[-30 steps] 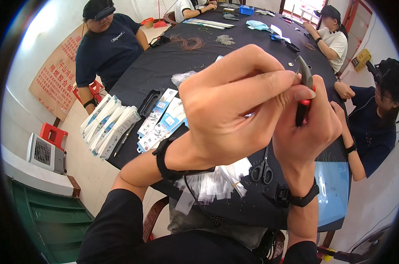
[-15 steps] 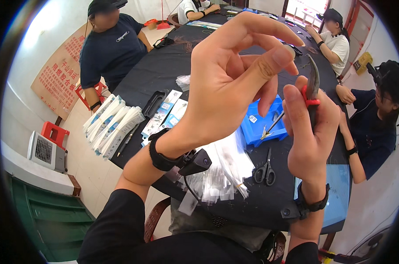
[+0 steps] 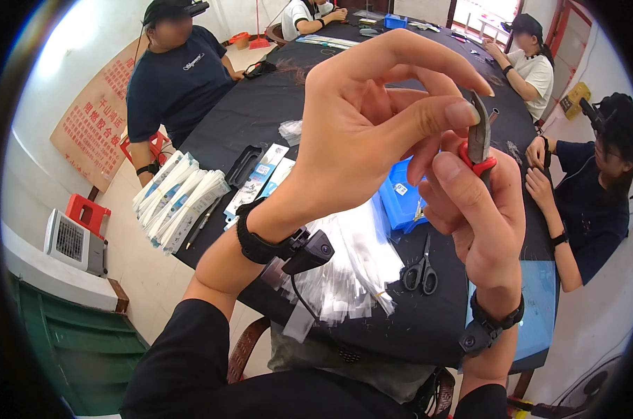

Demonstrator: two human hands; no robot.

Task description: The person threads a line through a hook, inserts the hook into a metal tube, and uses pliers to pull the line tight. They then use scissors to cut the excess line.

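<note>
- Both hands are raised close to the camera, high above the black desk (image 3: 274, 112).
- The right hand (image 3: 481, 216) is wrapped around a small tool with red grips (image 3: 478, 143), its grey metal head pointing upward; the thumb lies along the red part.
- The left hand (image 3: 362, 133) comes across from the left, its fingers half-spread, with the thumb tip (image 3: 456, 115) pressed right against the metal head of the tool. What, if anything, is pinched there is too small to tell.
- Each wrist carries a black strap; the left strap bears a small black device (image 3: 306, 251).
- Below the hands, on the desk: a heap of clear plastic bags (image 3: 351, 272), black scissors (image 3: 421, 272) just beside them, and a blue tray (image 3: 400, 199) partly behind the right hand.
- Further left, a fan of white packets (image 3: 177, 199) lies at the desk edge.
- Other people sit around the desk, hands on their own work.
</note>
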